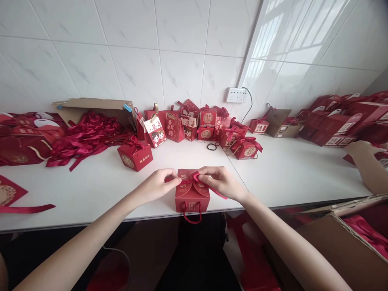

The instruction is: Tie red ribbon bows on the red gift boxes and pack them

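A red gift box (192,198) with gold print stands at the table's front edge, its rope handle (193,221) drooping over the near side. Across its folded top runs a red ribbon (196,176). My left hand (162,184) pinches one part of that ribbon at the box's left side. On the right, my right hand (221,182) grips a loop of it between thumb and fingers, and a loose tail slants down past the box's right edge. Behind my left hand sits another red box (136,154) with a bow on top.
Ribbons (87,135) lie heaped at the left by a cardboard box (93,103). Several red gift boxes (207,119) line the wall under a power strip (236,95). Another person's arm (363,161) reaches in at right. An open carton (321,238) stands below the table's right edge.
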Demonstrator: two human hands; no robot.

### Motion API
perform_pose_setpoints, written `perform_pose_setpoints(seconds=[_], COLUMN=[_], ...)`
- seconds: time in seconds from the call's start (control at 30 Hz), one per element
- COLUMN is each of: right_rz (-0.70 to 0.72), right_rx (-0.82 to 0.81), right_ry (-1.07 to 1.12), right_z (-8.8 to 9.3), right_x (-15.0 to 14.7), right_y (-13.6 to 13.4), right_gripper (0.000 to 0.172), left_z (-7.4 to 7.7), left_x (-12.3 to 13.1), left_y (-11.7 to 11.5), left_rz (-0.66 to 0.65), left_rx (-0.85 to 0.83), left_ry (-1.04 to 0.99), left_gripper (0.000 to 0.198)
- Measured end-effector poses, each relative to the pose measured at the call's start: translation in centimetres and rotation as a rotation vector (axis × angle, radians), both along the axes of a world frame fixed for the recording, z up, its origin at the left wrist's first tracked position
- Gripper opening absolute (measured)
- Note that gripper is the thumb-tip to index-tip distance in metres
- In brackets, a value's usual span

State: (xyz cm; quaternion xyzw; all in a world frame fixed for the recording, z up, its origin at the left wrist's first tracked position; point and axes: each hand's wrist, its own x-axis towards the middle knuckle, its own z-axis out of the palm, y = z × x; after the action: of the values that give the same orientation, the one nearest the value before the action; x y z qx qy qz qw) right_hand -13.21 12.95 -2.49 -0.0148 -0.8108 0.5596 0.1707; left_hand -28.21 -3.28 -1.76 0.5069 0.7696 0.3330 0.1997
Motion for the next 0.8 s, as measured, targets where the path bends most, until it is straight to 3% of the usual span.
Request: perform_pose_setpoints(seconds=[0.17, 0.47, 0.6, 0.73, 0.8], right_rz=[-0.076, -0.159, -0.124, -0.233, -0.252], right_rx=[0.034, 0.017, 0.261, 0.634, 0.819], right_ry=[0.019, -0.056, -0.201, -0.199, -0.181], right_z=[-0.3, 1.2, 2.1, 2.9, 3.1], right_x=[-0.3, 1.3, 2.5, 3.0, 3.0], right_y=[-0.4, 1.0, 2.0, 2.2, 2.2], right_gripper=[0.028, 0.034, 0.021, 0.003, 0.006], left_z=[0.4, -0.4, -0.4, -0.1, 0.0], left_x=[1.7, 2.4, 2.0, 2.0, 2.0], left_y=[0.9, 3.6, 3.5, 3.6, 3.7], left_rz=[-0.03, -0.106, -0.123, -0.118, -0.113], left_rx=[0.229, 0.23, 0.16, 0.097, 0.095], left_ry=[0.257, 0.095, 0.081, 0.06, 0.078], left_gripper=[0.016, 0.018, 0.019, 0.02, 0.02])
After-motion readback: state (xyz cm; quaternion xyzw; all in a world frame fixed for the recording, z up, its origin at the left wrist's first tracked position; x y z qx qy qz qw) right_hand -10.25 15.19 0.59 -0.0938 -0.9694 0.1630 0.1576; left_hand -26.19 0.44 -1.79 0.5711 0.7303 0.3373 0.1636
